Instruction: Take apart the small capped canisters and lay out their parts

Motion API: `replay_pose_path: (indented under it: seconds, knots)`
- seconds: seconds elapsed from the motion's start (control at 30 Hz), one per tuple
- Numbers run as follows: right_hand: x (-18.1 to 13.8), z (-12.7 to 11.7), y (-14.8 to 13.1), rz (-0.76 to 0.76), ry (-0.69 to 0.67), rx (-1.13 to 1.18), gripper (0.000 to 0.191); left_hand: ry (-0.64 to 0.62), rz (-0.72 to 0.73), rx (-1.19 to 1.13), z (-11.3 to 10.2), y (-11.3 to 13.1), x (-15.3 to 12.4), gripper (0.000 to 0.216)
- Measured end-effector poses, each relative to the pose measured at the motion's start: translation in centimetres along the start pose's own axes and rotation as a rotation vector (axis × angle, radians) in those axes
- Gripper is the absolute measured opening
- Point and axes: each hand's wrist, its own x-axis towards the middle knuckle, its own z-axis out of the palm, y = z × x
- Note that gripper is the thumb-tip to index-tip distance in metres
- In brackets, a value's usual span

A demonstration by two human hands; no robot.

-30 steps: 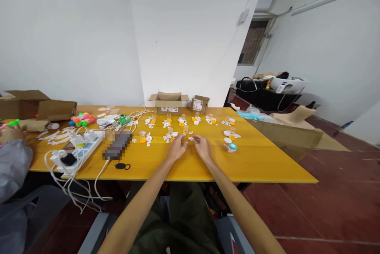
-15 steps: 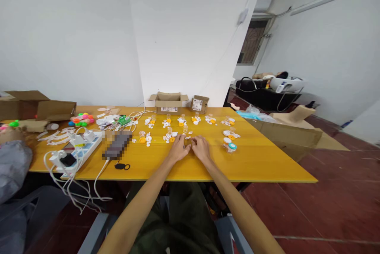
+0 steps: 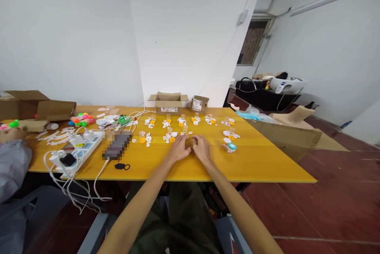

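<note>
My left hand [image 3: 179,149] and my right hand [image 3: 202,148] face each other low over the table, curved inward with a narrow gap between them. Their fingers are bent. Whatever the fingertips hold is too small and too hidden to name. Just beyond the fingertips stands a clear plastic jar [image 3: 185,129], with small white perforated pieces [image 3: 190,132] beside it. Past my left hand lie an orange ring-like part [image 3: 172,139] and a white disc [image 3: 174,134]. To the right of my right hand is a clear jar with a teal lid [image 3: 232,146], by a white lid [image 3: 227,140].
More sets of clear jars, orange rings [image 3: 142,140] and white pieces cover the yellow table [image 3: 190,169]. Two cardboard boxes [image 3: 169,109] stand against the wall. On the left are a power strip [image 3: 86,151], cables, a pixelated dark device [image 3: 118,145], coloured balls [image 3: 81,119] and another person's sleeve [image 3: 13,167].
My hands stay in nearly the same spot, with the gap between their fingertips slightly wider. At the far left, the other person's hand and sleeve have shifted a little.
</note>
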Motion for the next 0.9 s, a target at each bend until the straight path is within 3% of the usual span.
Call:
replay_pose_path:
  seconds: [0.27,0.6,0.9]
  knots:
    - [0.0,-0.1,-0.6,0.069,-0.014,0.141,0.019,0.062,-0.020,-0.059,0.1,-0.1,-0.1,0.054]
    - [0.0,-0.2,-0.8,0.046,-0.191,0.211,0.021,0.017,-0.027,-0.084,-0.1,0.2,0.1,0.053]
    - [0.0,-0.7,-1.6,-0.054,-0.349,0.291,0.013,-0.003,-0.012,-0.385,-0.9,0.0,-0.4,0.069]
